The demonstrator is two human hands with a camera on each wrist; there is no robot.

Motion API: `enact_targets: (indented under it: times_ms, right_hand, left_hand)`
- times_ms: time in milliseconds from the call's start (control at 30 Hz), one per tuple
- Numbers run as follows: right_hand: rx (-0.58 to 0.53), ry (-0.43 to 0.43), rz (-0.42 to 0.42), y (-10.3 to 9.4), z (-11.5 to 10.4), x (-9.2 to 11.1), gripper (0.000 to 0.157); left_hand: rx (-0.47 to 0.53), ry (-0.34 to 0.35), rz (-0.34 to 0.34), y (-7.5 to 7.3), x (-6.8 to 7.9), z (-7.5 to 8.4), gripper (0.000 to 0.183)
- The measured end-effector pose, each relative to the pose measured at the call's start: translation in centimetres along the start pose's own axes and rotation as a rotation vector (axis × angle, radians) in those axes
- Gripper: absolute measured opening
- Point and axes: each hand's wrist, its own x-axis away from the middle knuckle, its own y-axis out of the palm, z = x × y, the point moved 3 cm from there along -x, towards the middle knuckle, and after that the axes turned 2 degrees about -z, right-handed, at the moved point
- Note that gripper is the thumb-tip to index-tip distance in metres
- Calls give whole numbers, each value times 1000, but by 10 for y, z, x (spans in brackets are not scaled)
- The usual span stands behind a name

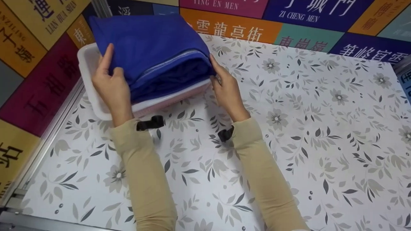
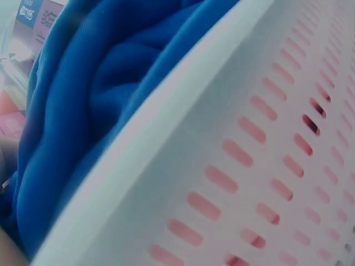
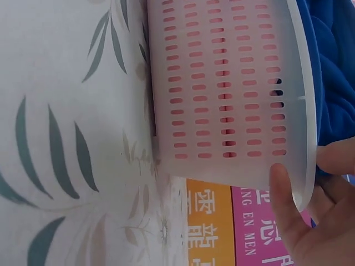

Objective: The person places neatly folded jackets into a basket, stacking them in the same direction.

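Observation:
A folded blue cloth (image 1: pixel 154 45) with a pale stitched edge fills a white plastic basket (image 1: pixel 86 61) and rises above its rim. Its softer folds (image 2: pixel 122 72) show over the rim in the left wrist view. My left hand (image 1: pixel 114 88) holds the cloth's left side, thumb on the near face and index finger stretched along the edge. At the right corner, my right hand (image 1: pixel 228 91) grips the basket rim beside the cloth. The right wrist view shows its thumb (image 3: pixel 285 194) outside the slotted wall (image 3: pixel 222 94) and other fingers across the rim, touching the cloth.
The basket stands on a white table (image 1: pixel 276 154) printed with grey leaves and flowers. Colourful panels (image 1: pixel 231 27) with Chinese lettering rise behind it and along the left (image 1: pixel 45 86). Pink shows through the basket's slots. Each wrist carries a black strap (image 1: pixel 151 123).

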Motion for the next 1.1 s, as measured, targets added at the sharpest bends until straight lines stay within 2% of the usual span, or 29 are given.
enact_targets:
  times_ms: [100,233,333,433,533,600,700,800,967,1100]
  right_hand:
    - [35,-14,20,-3,-1,-1,57]
    - [73,8,36,-8,-2,-4,58]
    - [82,36,15,-12,-3,-4,58]
    - [76,57,-19,-12,-4,-2,60]
    - [82,50,-46,-10,-3,3,63]
    - [88,45,-63,-8,-1,8,67]
    - [125,17,-81,-3,1,13,72]
    - [186,-25,-104,2,2,18,75]
    - [254,-43,-164,6,2,22,82]
    - [231,-34,-205,5,-1,21,84]
  left_hand:
    - [-160,-62,-37,2,-2,-2,54]
    - [-439,-143,-158,8,-3,0,53]
    - [-555,-161,-214,13,-3,6,55]
    - [-560,-121,-179,15,-4,13,56]
    - [-541,-52,-124,15,-3,18,54]
    - [-568,-42,-128,15,-2,20,49]
    - [-676,-63,-164,15,0,19,43]
    - [-745,-121,-220,12,0,15,45]
    - [-768,-155,-307,7,-3,8,49]
    - [-753,-153,-358,5,-3,9,52]
